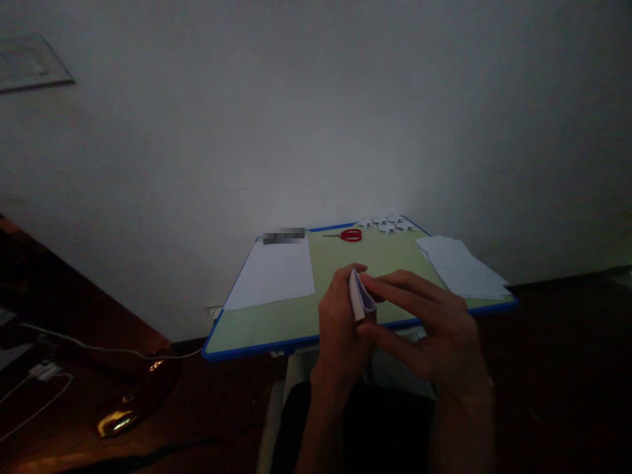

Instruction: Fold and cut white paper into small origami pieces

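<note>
A small piece of folded white paper [359, 297] is held up over the near edge of the table, its layers slightly spread at one end. My left hand [340, 322] is wrapped round the paper from the left side, fingers closed. From the right, my right hand [429, 322] pinches it, with fingertips at the upper edge and the thumb at the lower corner. Part of the paper is hidden inside my left hand.
The pale green table [276, 326] has a blue rim. On it lie white sheets [276, 273] at left, red-handled scissors [351, 235] at the back, several folded paper pieces [390, 225] at back right, and loose papers [464, 263] at right. A wall [316, 118] stands behind.
</note>
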The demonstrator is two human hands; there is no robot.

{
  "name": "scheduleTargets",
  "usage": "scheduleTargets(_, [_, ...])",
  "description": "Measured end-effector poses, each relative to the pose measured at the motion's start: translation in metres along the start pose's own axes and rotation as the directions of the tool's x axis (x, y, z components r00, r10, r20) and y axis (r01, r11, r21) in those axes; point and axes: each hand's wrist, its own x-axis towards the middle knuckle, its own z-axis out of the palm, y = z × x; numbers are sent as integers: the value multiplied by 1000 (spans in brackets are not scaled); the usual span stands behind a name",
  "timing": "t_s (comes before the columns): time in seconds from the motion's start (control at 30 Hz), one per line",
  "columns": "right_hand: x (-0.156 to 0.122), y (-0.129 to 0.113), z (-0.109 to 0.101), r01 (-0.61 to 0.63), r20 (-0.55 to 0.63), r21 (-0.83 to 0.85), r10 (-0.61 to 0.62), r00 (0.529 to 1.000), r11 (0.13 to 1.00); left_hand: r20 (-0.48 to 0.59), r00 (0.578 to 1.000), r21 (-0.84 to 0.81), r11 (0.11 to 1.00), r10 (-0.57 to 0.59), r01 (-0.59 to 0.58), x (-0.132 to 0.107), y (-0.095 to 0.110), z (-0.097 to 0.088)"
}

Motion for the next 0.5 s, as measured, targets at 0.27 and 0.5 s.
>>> scheduleTargets(0.27, [1,3,8,4,-28,-4,-4,1000,1000,27,998,-104,993,-59,61,1,4,-1])
scheduleTargets(0.5, [2,0,4,5,-99,25,-3,995,1000,411,911,-517,827,15,219,-8,6,-21])
